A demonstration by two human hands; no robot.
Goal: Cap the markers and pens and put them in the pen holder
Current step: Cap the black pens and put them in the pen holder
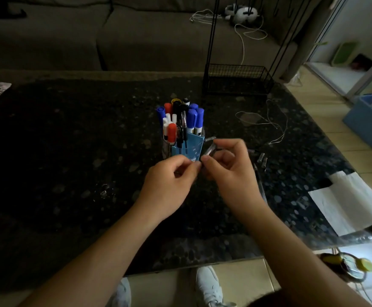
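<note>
A blue pen holder stands mid-table, filled with several capped blue, red, white and black markers. Just in front of it my left hand and my right hand meet fingertip to fingertip. My right hand pinches a small grey pen or cap that sticks up toward the holder. My left hand's fingers are closed on something small at the meeting point; what it is stays hidden. A few loose grey caps and a dark pen lie on the table right of my right hand.
The table is dark and speckled. A black wire basket stands at the back right, a thin white cable lies beside it, white paper sits at the right edge. A sofa runs behind the table.
</note>
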